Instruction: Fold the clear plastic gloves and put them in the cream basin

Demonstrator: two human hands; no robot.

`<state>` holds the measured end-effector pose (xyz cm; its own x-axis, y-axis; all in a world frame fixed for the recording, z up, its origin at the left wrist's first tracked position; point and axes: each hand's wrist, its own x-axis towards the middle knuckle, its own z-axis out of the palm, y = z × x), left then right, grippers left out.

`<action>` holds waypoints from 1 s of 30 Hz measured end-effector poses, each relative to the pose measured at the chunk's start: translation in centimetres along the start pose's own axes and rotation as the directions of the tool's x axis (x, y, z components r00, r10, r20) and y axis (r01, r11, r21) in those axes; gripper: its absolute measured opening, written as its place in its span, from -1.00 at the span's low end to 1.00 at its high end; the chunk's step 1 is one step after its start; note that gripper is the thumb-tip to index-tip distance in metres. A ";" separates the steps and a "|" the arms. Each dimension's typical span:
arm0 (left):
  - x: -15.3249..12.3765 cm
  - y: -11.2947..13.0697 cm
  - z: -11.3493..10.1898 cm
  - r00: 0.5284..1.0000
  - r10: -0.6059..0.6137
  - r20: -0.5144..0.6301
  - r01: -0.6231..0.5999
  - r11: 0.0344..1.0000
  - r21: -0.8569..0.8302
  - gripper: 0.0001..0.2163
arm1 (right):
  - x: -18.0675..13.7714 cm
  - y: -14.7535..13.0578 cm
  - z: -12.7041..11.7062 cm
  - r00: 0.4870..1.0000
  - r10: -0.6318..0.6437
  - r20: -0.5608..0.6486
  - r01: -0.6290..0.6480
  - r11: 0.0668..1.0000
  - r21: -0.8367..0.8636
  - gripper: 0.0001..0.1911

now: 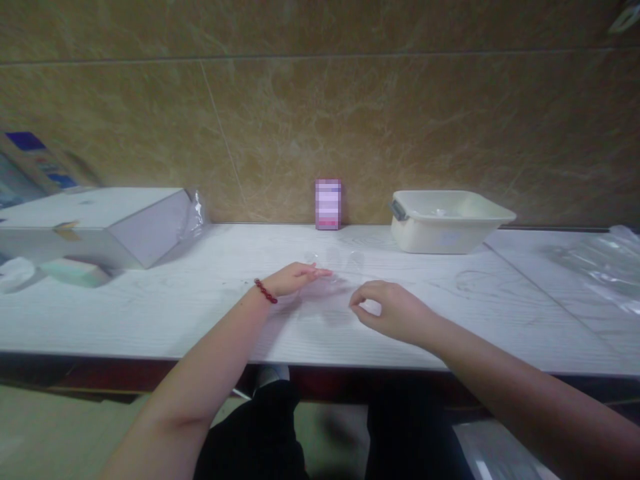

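Observation:
My left hand [295, 277], below a red bead bracelet [265, 291], reaches over the white tabletop with its fingers stretched out. Under and beyond its fingertips lies a thin see-through plastic piece [356, 261] with faint rounded shapes; its outline is hard to make out. To the right, my right hand [387, 308] is closed in a pinch, thumb and forefinger meeting at the near right side of that plastic. What the pinch holds, if anything, is too clear or small to name.
A phone [328, 205] with a blurred screen leans on the tiled wall. Right of it stands a cream plastic bin [440, 233]. At left are a white box [85, 213], a pale green block [75, 272] and a white roll [17, 275]. Clear plastic bags [605, 260] lie far right.

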<state>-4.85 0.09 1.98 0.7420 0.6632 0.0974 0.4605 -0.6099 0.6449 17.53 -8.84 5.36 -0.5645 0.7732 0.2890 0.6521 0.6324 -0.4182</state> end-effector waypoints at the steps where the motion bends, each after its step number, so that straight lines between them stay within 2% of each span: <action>1: -0.1 0.1 -0.1 1.000 -0.008 -0.005 0.008 1.000 -0.030 -0.48 | 0.2 0.0 -0.2 1.000 0.011 -0.004 -0.010 1.000 0.007 -0.86; 4: -0.4 0.4 -0.6 0.999 0.032 0.012 -0.030 0.989 -0.148 -0.34 | 0.9 0.3 -0.8 0.999 0.037 -0.005 -0.037 0.999 0.036 -0.87; 7: -0.6 0.6 -1.0 0.992 0.089 0.090 -0.067 0.972 -0.223 -0.25 | 1.5 0.5 -1.3 0.998 0.068 0.017 -0.069 0.995 0.074 -0.87; 10: -0.7 0.7 -1.2 0.979 0.122 0.165 -0.077 0.963 -0.257 -0.26 | 1.9 0.7 -1.6 0.993 0.107 0.040 -0.111 0.988 0.107 -0.87; 16: -0.8 1.2 -1.2 0.962 0.193 0.195 -0.141 0.957 -0.252 -0.34 | 2.4 1.0 -1.9 0.985 0.169 0.045 -0.175 0.968 0.180 -0.88; 19: -0.7 1.6 -0.8 0.964 0.162 0.210 -0.116 0.970 -0.213 -0.39 | 2.8 1.3 -1.9 0.977 0.208 0.039 -0.211 0.955 0.209 -0.89; 23: -0.4 1.6 0.0 0.989 0.023 0.148 -0.015 0.999 -0.052 -0.63 | 3.2 1.7 -1.7 0.974 0.214 0.072 -0.225 0.934 0.276 -0.85; 25: -0.2 1.5 0.3 0.993 -0.035 0.116 0.037 0.999 -0.012 -0.64 | 3.2 2.2 -1.7 0.977 0.193 0.091 -0.212 0.920 0.329 -0.78; 27: -0.1 1.3 0.5 0.992 -0.069 0.107 0.072 0.997 -0.029 -0.62 | 3.1 3.1 -1.6 0.989 0.114 0.090 -0.141 0.898 0.417 -0.67; 29: 0.0 1.2 0.6 0.992 -0.081 0.100 0.088 0.993 -0.077 -0.63 | 2.7 4.5 -1.4 0.996 -0.046 0.072 0.001 0.847 0.532 -0.53; 30: 0.0 1.2 0.6 0.992 -0.080 0.097 0.090 0.991 -0.100 -0.64 | 2.5 5.4 -1.2 0.984 -0.158 0.080 0.082 0.806 0.586 -0.42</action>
<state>-3.99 -0.88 2.32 0.7467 0.6645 -0.0289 0.4744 -0.5016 0.7235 20.25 -3.42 4.87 -0.6989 0.6574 0.2817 0.1829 0.5451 -0.8182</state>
